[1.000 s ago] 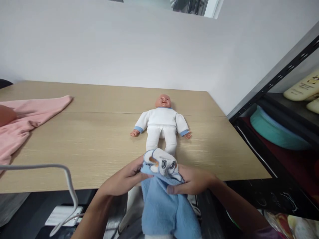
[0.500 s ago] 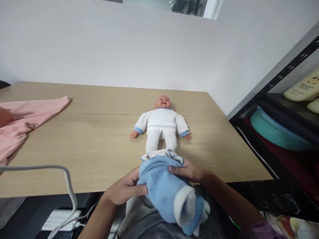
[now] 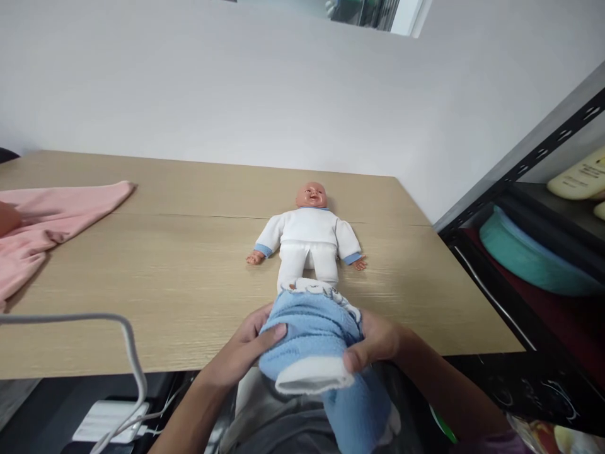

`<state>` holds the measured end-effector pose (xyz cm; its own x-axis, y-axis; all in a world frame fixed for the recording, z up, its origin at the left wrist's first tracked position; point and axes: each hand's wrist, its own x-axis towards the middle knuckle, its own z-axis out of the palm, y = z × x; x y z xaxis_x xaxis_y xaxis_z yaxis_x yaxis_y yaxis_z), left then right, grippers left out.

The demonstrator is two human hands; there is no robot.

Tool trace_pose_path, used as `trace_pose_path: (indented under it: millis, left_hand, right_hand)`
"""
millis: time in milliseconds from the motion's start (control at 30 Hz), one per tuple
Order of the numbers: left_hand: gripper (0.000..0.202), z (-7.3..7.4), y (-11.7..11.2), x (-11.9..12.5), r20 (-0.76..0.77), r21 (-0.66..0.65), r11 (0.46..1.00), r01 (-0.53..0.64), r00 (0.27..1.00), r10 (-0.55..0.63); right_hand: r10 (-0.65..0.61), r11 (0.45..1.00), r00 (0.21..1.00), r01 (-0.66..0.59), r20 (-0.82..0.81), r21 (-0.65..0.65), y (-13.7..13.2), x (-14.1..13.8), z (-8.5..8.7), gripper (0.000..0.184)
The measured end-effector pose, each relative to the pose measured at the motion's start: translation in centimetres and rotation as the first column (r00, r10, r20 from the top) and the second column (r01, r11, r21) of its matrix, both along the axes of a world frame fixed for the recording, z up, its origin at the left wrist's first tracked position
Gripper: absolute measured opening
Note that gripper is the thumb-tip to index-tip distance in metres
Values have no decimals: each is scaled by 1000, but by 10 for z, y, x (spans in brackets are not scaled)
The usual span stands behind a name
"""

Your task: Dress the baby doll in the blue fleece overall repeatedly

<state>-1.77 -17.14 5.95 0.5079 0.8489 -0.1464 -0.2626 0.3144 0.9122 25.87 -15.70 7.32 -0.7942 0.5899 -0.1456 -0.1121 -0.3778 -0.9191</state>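
Observation:
A baby doll [image 3: 309,227] in a white top with blue cuffs and white trousers lies on its back, head toward the wall. Over its lower legs is a fuzzy light-blue pair of baby trousers [image 3: 314,328] with white cuffs and a patterned white band at the far end. My left hand [image 3: 258,340] grips the cloth at its left side, thumb on top. My right hand [image 3: 375,340] pinches the right side near a white cuff. One blue leg hangs down past the table edge over my lap. The doll's feet are hidden.
The wooden table [image 3: 189,265] meets a white wall behind. Pink cloth [image 3: 61,221] lies at the left. A grey cable [image 3: 125,334] loops up at the front left above a white box [image 3: 108,419]. To the right, a dark shelf holds a teal basin [image 3: 529,258] and pale bottles [image 3: 579,176].
My hands have bunched the blue trousers further and turned one white cuff to face me, pulled nearer the waistband. The other leg hangs lower. My right hand has shifted toward the cuff.

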Motion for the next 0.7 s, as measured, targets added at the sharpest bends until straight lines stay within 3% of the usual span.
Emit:
trace_pose_path:
  millis: [133, 200, 267, 367, 500, 600, 700]
  left_hand:
    - [66, -2, 1, -6, 5, 65, 991, 121, 993, -122]
    - [67, 2, 4, -4, 8, 69, 978, 199, 980, -200]
    - [66, 9, 7, 0, -25, 64, 969, 240, 971, -239]
    - [54, 18, 10, 7, -162, 103, 972, 210, 968, -192]
    - [35, 20, 9, 13, -318, 232, 967, 107, 948, -28]
    - [36, 19, 7, 15, -302, 282, 959, 7, 950, 82]
    - [38, 20, 6, 18, -282, 253, 967, -42, 953, 115]
  right_hand:
    - [-4, 1000, 999, 3, 41, 29, 4, -2, 8, 87]
    - [26, 998, 994, -32, 103, 55, 5, -3, 15, 80]
    - [-21, 992, 978, -6, 207, 130, 5, -4, 22, 78]
    - [-239, 944, 923, 147, 303, 296, 3, -8, 29, 70]
    - [-399, 880, 880, 288, 257, 377, 2, -20, 32, 40]
    - [-545, 800, 760, 346, 354, 490, 3, -26, 29, 34]
    - [-639, 728, 628, 308, 444, 612, 4, -28, 27, 27]
